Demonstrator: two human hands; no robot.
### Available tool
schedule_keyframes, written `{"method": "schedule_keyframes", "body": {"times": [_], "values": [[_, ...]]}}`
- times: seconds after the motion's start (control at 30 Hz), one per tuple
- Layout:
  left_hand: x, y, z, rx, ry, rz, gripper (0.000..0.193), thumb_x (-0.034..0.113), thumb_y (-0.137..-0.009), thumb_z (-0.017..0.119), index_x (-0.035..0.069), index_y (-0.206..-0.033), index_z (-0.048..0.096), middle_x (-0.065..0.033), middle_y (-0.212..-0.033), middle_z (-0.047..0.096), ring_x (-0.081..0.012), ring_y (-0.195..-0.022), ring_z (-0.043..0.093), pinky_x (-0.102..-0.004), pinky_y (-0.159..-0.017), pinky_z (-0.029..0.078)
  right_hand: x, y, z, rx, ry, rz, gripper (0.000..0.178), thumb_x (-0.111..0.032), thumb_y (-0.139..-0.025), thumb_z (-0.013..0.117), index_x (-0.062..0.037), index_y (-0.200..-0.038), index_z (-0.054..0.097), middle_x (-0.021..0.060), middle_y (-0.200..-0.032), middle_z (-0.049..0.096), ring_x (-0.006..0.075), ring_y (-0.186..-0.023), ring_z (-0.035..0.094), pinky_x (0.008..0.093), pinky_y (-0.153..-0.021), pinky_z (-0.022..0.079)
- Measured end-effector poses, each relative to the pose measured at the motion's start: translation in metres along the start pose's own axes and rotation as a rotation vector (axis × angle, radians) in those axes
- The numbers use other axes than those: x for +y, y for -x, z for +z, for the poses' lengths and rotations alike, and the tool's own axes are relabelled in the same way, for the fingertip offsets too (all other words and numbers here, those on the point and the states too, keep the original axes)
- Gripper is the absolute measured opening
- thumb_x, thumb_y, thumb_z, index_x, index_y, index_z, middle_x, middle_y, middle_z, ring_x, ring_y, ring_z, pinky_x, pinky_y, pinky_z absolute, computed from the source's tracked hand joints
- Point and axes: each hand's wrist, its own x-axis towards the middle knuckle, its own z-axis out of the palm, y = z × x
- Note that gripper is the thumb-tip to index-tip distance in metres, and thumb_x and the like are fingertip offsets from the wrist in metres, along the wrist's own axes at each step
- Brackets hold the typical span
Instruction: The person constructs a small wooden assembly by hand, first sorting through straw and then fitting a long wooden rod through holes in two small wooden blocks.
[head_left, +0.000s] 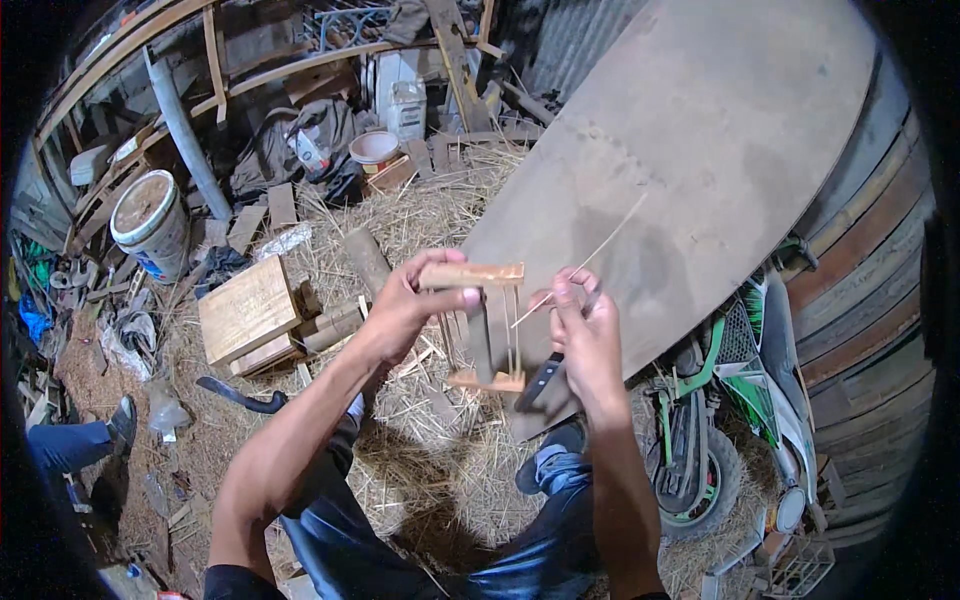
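My left hand (pixel 400 305) is closed round the upper bar of a small wooden frame (pixel 470 275). Thin upright sticks join this bar to a lower wooden piece (pixel 487 381). In my right hand (pixel 587 325), a long thin wooden stick (pixel 612 236) is pinched between thumb and fingers, slanting up to the right. Its lower end is close to the frame's uprights; whether it touches them I cannot tell. Just below my right hand shows a black riveted knife handle (pixel 540 381). Its blade is hidden, and whether the hand holds it is unclear.
A large board (pixel 700 130) slopes up to the right, beside a green and white motorcycle (pixel 745 390). Straw covers the ground. To the left are a wooden block (pixel 250 310), a curved dark blade (pixel 240 396), a white bucket (pixel 155 225) and another person's leg (pixel 75 445).
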Motion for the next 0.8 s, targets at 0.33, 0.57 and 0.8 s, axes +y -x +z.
{"method": "schedule_keyframes", "body": {"times": [0.33,0.57,0.8], "values": [[0.001,0.010,0.006,-0.094,-0.219,-0.028,0.035,0.017,-0.083,0.071,0.002,-0.109,0.053,-0.0035,-0.098,0.062,-0.0084,-0.093,0.056,-0.0259,-0.083,0.045,-0.018,0.013,0.005,0.129,0.048,-0.227,0.019,-0.021,-0.094,0.055,-0.0053,-0.100,0.047,0.0104,-0.077,0.067,-0.0006,-0.043,0.030,0.0169,-0.040,0.023],[-0.006,0.017,0.002,-0.090,-0.228,0.147,0.034,0.006,-0.079,0.072,0.003,-0.106,0.052,-0.0007,-0.093,0.057,-0.0077,-0.087,0.055,-0.0241,-0.077,0.046,-0.005,0.010,0.004,0.128,0.163,-0.375,0.017,-0.022,-0.095,0.052,-0.0058,-0.098,0.046,0.0130,-0.079,0.067,-0.0008,-0.043,0.028,0.0171,-0.039,0.021],[-0.004,0.025,0.001,-0.109,-0.421,0.247,0.035,0.006,-0.077,0.074,0.004,-0.104,0.053,0.0001,-0.093,0.056,-0.0075,-0.088,0.054,-0.0247,-0.073,0.047,-0.010,0.014,-0.008,0.042,0.153,-0.315,0.014,-0.016,-0.094,0.054,-0.0050,-0.096,0.046,0.0085,-0.079,0.068,-0.0016,-0.045,0.029,0.0169,-0.039,0.020]]}}
